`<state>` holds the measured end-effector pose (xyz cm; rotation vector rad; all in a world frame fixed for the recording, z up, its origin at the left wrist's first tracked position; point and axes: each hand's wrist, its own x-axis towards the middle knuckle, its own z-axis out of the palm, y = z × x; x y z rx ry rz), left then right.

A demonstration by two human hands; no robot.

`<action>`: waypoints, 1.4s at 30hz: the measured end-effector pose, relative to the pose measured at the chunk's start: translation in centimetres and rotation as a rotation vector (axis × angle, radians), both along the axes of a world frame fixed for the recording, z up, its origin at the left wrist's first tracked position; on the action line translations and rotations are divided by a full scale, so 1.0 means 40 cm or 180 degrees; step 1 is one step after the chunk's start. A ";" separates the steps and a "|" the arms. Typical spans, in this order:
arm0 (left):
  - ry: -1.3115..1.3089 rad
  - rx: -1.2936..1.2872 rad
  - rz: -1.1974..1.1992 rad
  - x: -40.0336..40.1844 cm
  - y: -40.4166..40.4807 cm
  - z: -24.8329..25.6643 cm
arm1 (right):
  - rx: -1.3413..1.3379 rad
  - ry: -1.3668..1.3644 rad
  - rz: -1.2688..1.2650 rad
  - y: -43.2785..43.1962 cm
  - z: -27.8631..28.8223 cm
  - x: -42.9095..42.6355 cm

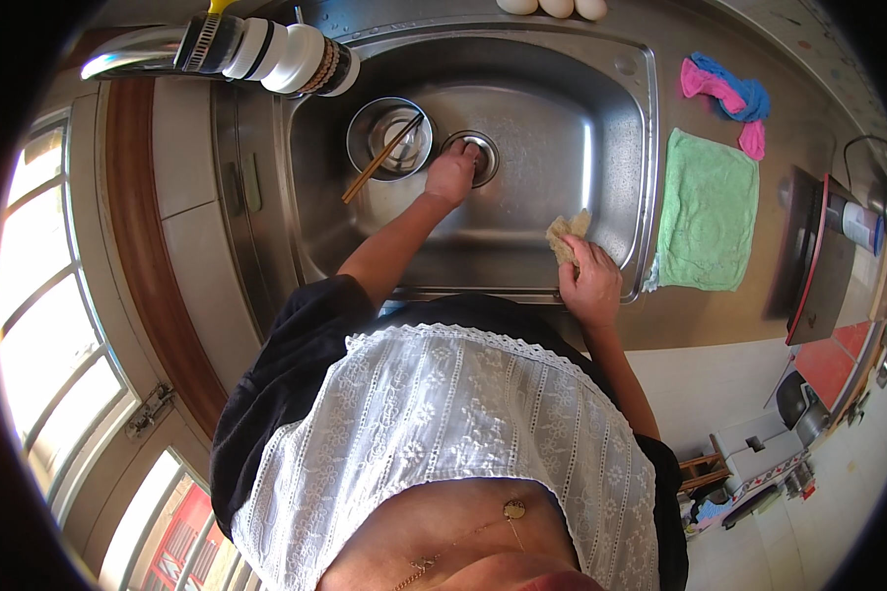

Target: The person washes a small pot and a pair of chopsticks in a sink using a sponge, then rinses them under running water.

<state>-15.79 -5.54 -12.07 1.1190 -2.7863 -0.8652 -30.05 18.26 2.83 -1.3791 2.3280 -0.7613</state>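
Note:
My left hand [452, 174] reaches down into the stainless steel sink [517, 236], its fingers at the round drain [492, 159]. Whether they hold anything there is hidden. A crumpled tan scouring pad [562, 235], perhaps loofah, is gripped in my right hand [593, 284] over the sink's near right rim. Left of the drain stands a round metal bowl [355, 139] with some liquid or shine inside. A pair of wooden chopsticks [373, 173] with dark tips leans across it, thick ends sticking out over the near rim.
A faucet with a white filter head [292, 59] juts over the sink's far left corner. Three white eggs [556, 6] lie behind the sink. On the right counter are a green cloth [709, 214], a pink and blue cloth [732, 89] and a dark red-edged board [820, 266].

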 end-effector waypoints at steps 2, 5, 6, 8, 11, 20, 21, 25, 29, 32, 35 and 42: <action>-0.0051 -0.0079 -0.0061 0.000 -0.002 -0.008 | 0.0006 0.0003 0.0006 0.000 0.000 0.000; -0.0069 -0.0151 -0.0119 -0.002 -0.004 -0.016 | -0.0015 0.0004 0.0001 -0.001 0.001 0.000; -0.0085 -0.0176 -0.0130 -0.003 -0.005 -0.017 | -0.0005 0.0004 -0.0002 -0.002 0.003 0.001; -0.0103 -0.0217 -0.0157 -0.003 -0.004 -0.019 | 0.0007 0.0000 0.0002 -0.002 0.003 0.000; -0.0108 -0.0246 -0.0198 -0.004 -0.003 -0.016 | 0.0022 -0.0010 0.0009 -0.001 0.002 -0.001; -0.0004 -0.0198 -0.0157 -0.005 -0.003 -0.020 | 0.0048 -0.0021 0.0021 -0.003 0.002 -0.002; 0.0085 -0.0140 -0.0139 -0.009 -0.004 -0.012 | 0.0056 -0.0014 0.0013 -0.002 0.002 -0.001; 0.1055 0.0542 0.0056 -0.003 -0.002 -0.030 | 0.0049 -0.0019 0.0008 -0.003 0.003 0.000; 0.1521 0.3053 0.1567 0.016 -0.004 -0.081 | 0.0049 -0.0012 0.0019 -0.002 0.002 0.000; 0.1396 0.2866 0.1681 0.018 -0.004 -0.080 | 0.0029 -0.0003 0.0003 -0.003 0.002 -0.001; 0.1255 0.2089 0.1253 0.026 -0.008 -0.083 | 0.0024 -0.0025 0.0012 -0.007 0.007 0.001; 0.0670 0.0593 0.0573 -0.005 -0.010 -0.011 | 0.0079 -0.0024 0.0002 -0.005 0.005 0.000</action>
